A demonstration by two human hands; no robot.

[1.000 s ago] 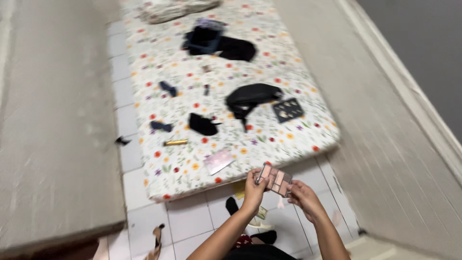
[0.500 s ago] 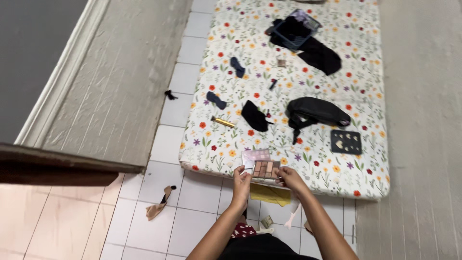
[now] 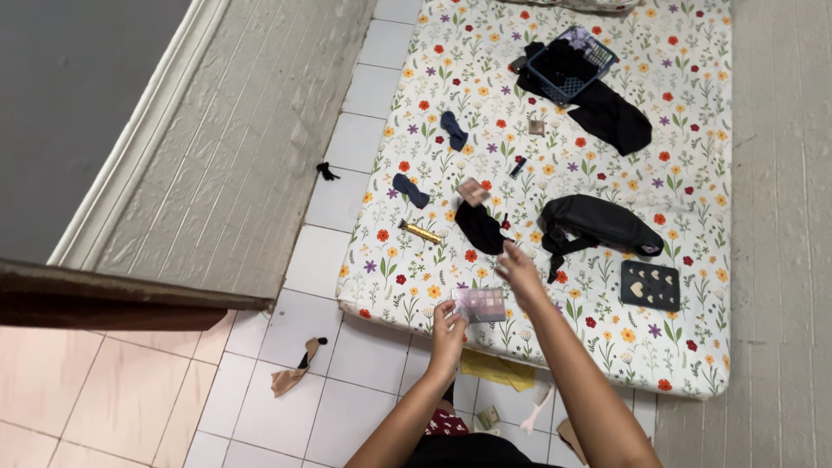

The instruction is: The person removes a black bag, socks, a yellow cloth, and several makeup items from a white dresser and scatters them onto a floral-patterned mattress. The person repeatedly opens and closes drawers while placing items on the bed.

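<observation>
Left hand [image 3: 447,322] grips eyeshadow palette [image 3: 478,304] at floral mattress [image 3: 693,347] edge; right hand [image 3: 520,270], fingers spread and empty, hovers above mattress.

A home bedroom: a flower-print mattress [image 3: 555,286] lies on the white tiled floor [image 3: 347,347], strewn with clothes and cosmetics.
</observation>
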